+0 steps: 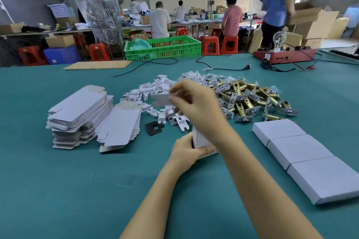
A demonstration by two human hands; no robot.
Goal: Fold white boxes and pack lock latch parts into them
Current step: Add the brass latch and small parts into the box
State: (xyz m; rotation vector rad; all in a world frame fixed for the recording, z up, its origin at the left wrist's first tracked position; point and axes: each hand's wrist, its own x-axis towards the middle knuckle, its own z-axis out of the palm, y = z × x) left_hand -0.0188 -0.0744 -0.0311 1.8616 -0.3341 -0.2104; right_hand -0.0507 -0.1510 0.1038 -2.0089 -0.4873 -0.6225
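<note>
Left hand gripping small white cardboard box upright, tabletop middle near front edge. Right hand pinching white card insert above. Box light, flimsy, crushes easy; hold by corners.

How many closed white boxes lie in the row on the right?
3: nearest box at the table's right edge, middle box touching it, farthest box beside the latch pile. None looks hidden.

I see my left grip low, its fingers curled and closed around something. My right grip is higher, crossing above it, fingers bent in a pinch, blurred.
</note>
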